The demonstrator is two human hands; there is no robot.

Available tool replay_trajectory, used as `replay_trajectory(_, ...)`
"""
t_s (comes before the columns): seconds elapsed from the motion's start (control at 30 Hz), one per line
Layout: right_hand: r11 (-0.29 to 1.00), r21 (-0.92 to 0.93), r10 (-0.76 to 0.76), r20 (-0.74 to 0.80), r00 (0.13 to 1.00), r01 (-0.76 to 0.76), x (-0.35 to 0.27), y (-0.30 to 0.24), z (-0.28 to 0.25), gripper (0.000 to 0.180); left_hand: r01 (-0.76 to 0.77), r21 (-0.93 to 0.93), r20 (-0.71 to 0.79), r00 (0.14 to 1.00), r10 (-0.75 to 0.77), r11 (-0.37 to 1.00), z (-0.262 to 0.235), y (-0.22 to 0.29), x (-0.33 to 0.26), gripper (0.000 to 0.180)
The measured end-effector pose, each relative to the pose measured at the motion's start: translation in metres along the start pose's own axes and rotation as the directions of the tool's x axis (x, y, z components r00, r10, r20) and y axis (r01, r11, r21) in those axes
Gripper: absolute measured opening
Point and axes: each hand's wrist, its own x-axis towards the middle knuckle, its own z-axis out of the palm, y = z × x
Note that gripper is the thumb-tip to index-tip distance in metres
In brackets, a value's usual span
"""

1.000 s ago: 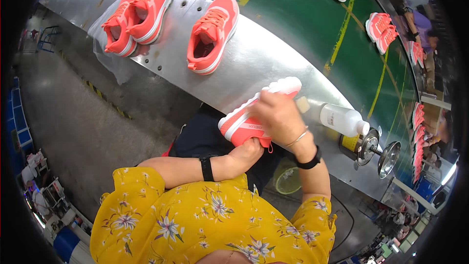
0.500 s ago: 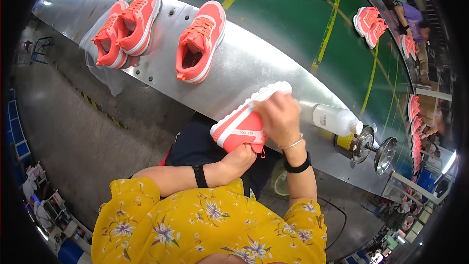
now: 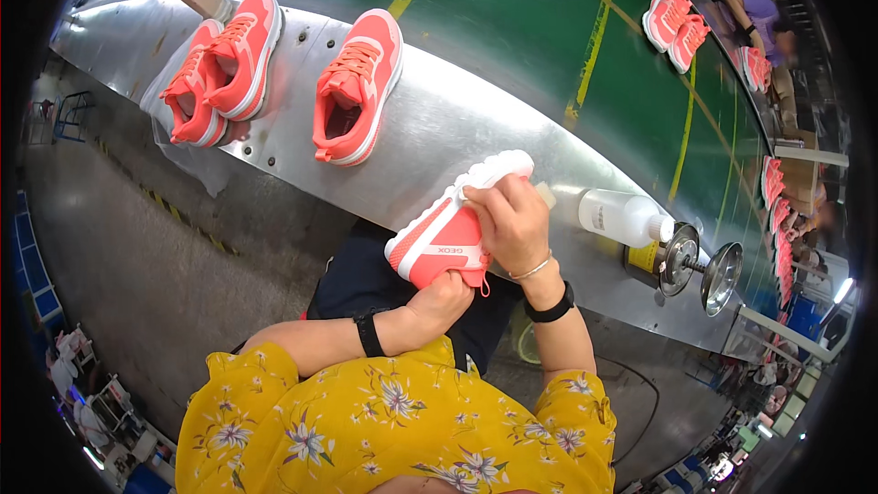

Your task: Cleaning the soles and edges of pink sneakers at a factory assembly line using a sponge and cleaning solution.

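Observation:
A coral sneaker [image 3: 444, 242] with a thick white sole lies tipped on its side over my lap, at the table's near edge. My left hand [image 3: 441, 302] is closed round the heel collar, with the pull loop hanging beside it. My right hand [image 3: 519, 224] is bent over the shoe's side, fingertips pinched at the seam between upper and white sole. A small off-white piece [image 3: 546, 194], perhaps a cloth or eraser block, sticks out from behind the right hand; most of it is hidden.
On the metal ledge [image 3: 439, 119] stand a single coral sneaker [image 3: 357, 87] and a pair [image 3: 224, 69] farther left. To the right lie a white plastic bottle [image 3: 622, 218] and a can with a metal dish top [image 3: 677, 261]. Beyond, a green conveyor belt [image 3: 521, 37] carries more sneakers.
My right hand has slowed from a blur and sits slightly lower along the sole edge, the off-white piece now showing. The left hand keeps its hold; the whole view has shifted slightly.

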Motion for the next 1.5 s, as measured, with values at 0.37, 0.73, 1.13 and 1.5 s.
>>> replay_trajectory(0.37,0.990,0.017,0.143,-0.070,0.987,-0.142,-0.003,0.007,0.002,0.007,-0.008,-0.023,0.015,1.000,0.008,1.000,0.003,0.000,0.000,0.008)
replay_trajectory(0.73,0.903,0.166,0.425,-0.192,0.885,-0.397,-0.002,0.026,0.005,0.004,-0.016,0.000,0.025,1.000,0.016,1.000,-0.009,-0.009,0.002,0.011)
replay_trajectory(1.13,0.695,0.404,0.705,-0.218,0.675,-0.595,-0.027,0.047,0.014,0.010,-0.080,0.034,0.070,0.995,0.077,0.996,-0.017,-0.008,0.005,0.013)
replay_trajectory(1.5,0.519,0.605,0.808,-0.119,0.576,-0.603,-0.041,0.053,0.022,0.011,0.074,-0.176,-0.020,0.997,-0.079,0.982,-0.010,-0.023,0.000,0.011)
